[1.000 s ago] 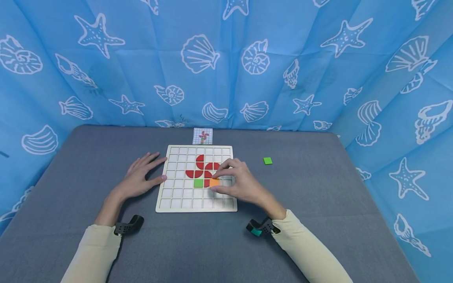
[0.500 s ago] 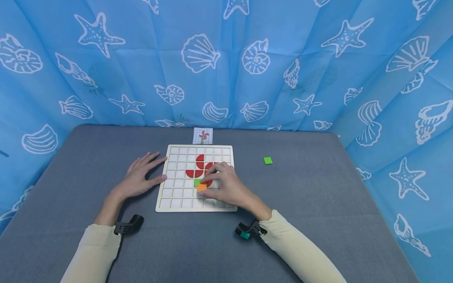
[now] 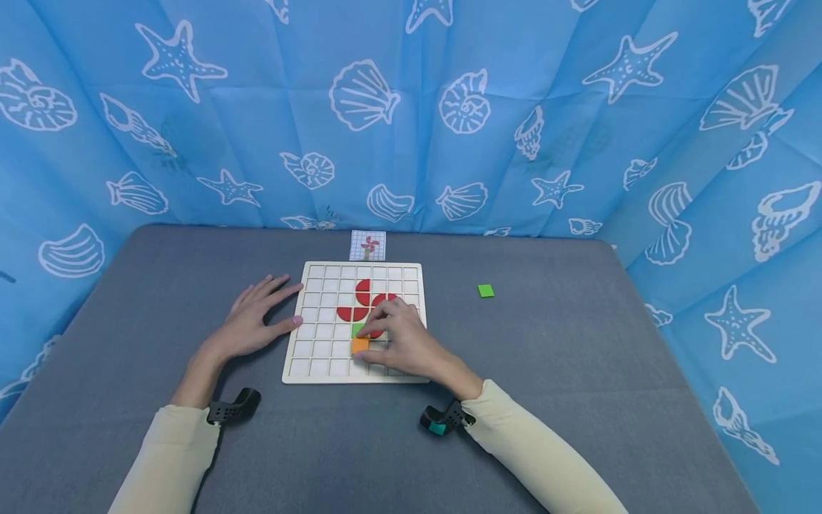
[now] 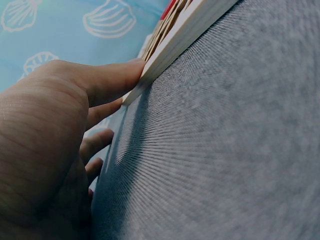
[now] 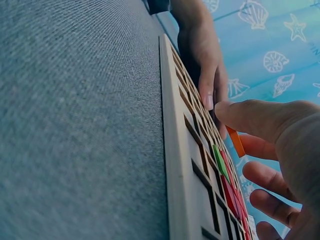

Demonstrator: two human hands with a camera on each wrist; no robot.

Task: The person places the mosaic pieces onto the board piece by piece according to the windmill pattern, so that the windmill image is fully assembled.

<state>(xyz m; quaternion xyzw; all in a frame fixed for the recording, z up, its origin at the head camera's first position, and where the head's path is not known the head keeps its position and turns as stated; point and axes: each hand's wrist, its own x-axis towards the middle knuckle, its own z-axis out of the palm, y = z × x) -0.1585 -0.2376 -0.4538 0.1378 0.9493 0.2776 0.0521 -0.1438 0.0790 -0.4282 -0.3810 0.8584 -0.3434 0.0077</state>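
My right hand (image 3: 404, 343) pinches an orange square tile (image 3: 360, 346) between thumb and index finger. In the head view the tile lies over a cell of the wooden grid board (image 3: 308, 375), just below a green tile (image 3: 357, 330) that sits in the grid. The right wrist view has the orange tile (image 5: 235, 141) tilted at the fingertips, close over the board. Several red curved tiles (image 3: 352, 314) form a pinwheel on the board, partly hidden by my right hand. My left hand (image 3: 253, 321) is spread at the board's left edge, thumb and index fingertip touching its side (image 4: 155, 62).
A small pattern card (image 3: 368, 245) with a printed pinwheel lies behind the board. Right of the board, a loose green square tile (image 3: 486, 290) rests on the grey table (image 3: 546, 343). A blue curtain (image 3: 411, 114) with shell prints hangs along the table's back.
My right hand has carried the orange tile leftward and slightly toward me, from beside the red tiles to just below the green tile. The left hand has stayed put.
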